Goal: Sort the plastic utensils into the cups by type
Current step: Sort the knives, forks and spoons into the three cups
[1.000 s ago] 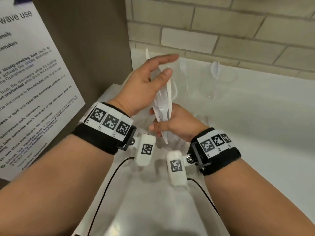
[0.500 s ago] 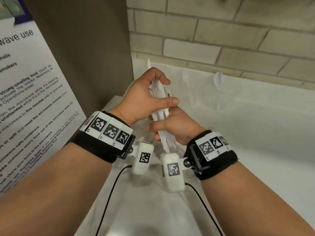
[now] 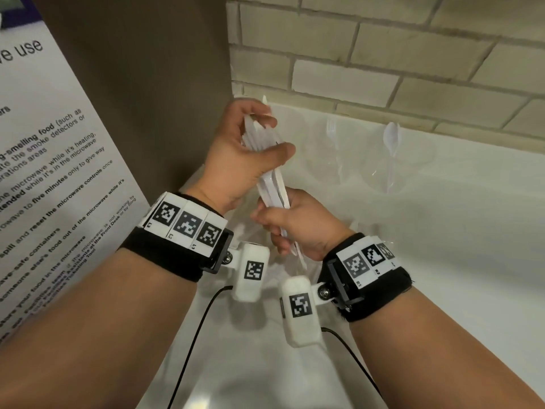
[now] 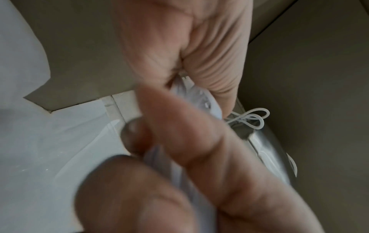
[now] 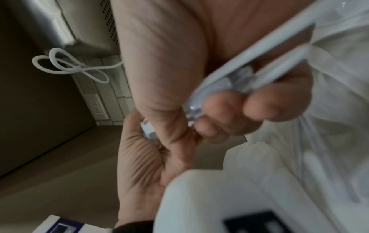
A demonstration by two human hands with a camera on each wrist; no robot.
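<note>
Two hands (image 3: 236,160) (image 3: 298,225) grip utensil bundle (image 3: 269,172).

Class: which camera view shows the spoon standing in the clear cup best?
The head view: the spoon stands bowl-up in a clear cup by the brick wall. Neither wrist view shows it; hands and the held utensils fill both.

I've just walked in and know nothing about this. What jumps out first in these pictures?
Two hands meet mid-picture over a white counter, both gripping one bundle of white plastic utensils: the left hand up top, the right hand at the bottom. Behind them, by the brick wall, clear cups hold a fork and a spoon.
</note>
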